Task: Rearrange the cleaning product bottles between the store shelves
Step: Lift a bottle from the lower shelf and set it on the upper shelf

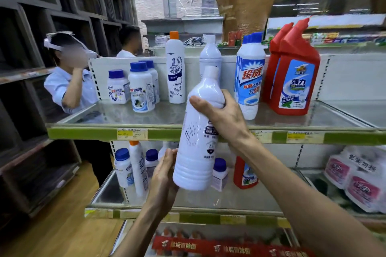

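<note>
store shelving of pale metal fills the scene, and the upper shelf (83, 132) with its green edge strip serves as the landmark. just in front of that strip, crossing it and tilted slightly, the white bottle (196, 152) is held in the air and rests on nothing. the right grip (225, 117) wraps round its shoulder with the thumb pressed across the front, and the left grip (164, 177), below the strip, cups its lower side with the fingers curled behind. on the upper shelf, a second white bottle (210, 56) stands at the back, between an orange-capped bottle (175, 69) and a blue-and-white bottle (249, 81); red bottles (296, 81) stand further right. i judge the risks so: the glossy body could slip if the left grip lets go early; the base could catch the strip if it goes in low; and the slot looks narrow, so a wide entry could topple the blue-and-white bottle, which stands close to the right grip. hard to make out: the label is partly covered by the right grip, the left fingertips are hidden behind the bottle, some bottles on the lower shelf (146, 214) are screened by it, the price tags are unreadable, and the far aisle is blurred.
</note>
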Motion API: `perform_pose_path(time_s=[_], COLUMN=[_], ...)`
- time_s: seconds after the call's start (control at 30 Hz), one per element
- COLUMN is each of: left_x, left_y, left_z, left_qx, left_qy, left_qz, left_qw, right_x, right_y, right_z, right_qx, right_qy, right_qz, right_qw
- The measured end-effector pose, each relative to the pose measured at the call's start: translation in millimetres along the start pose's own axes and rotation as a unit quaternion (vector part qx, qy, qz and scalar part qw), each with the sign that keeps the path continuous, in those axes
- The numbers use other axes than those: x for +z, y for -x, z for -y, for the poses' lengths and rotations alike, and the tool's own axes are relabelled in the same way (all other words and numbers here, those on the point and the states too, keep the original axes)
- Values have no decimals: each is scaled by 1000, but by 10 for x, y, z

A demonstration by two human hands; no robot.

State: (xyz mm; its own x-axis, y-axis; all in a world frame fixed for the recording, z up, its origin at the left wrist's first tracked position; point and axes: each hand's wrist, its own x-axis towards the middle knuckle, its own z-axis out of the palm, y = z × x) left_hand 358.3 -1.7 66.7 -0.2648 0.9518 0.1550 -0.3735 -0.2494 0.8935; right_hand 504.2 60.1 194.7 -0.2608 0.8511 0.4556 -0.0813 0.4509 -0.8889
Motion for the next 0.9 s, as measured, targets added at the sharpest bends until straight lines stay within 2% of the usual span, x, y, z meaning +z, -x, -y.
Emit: perform_pose_path(time_s=[0.2,0.33,0.37,0.43,0.53,0.63,0.77,0.9], left_x=[208,380,409,441,488,534,515,469], left_y=[86,63,53,27,49,48,25,5], left_z=[-91,-56,-53,-88,-176,-191,-168,-155], left_qx=[5,41,41,-12,-109,-132,-132,-121], left_qy=[29,-17,-1,85,212,283,309,278], left_qz=[77,48,42,53,108,138,155,160], left_qw=[997,998,998,995,965,940,929,940], right_x=[-73,-55,-71,-132,-244,-276,-268,-248], right_y=[-58,-61,-68,-85,-132,-162,-169,-177], right_z=[111,120,123,141,151,108,81,77], right_qx=[1,4,8,17,25,34,31,32], right_qy=[24,58,61,52,48,46,41,37], right_qz=[-20,-47,-44,-22,6,11,13,11], right_qw=[1000,997,997,998,998,998,999,999])
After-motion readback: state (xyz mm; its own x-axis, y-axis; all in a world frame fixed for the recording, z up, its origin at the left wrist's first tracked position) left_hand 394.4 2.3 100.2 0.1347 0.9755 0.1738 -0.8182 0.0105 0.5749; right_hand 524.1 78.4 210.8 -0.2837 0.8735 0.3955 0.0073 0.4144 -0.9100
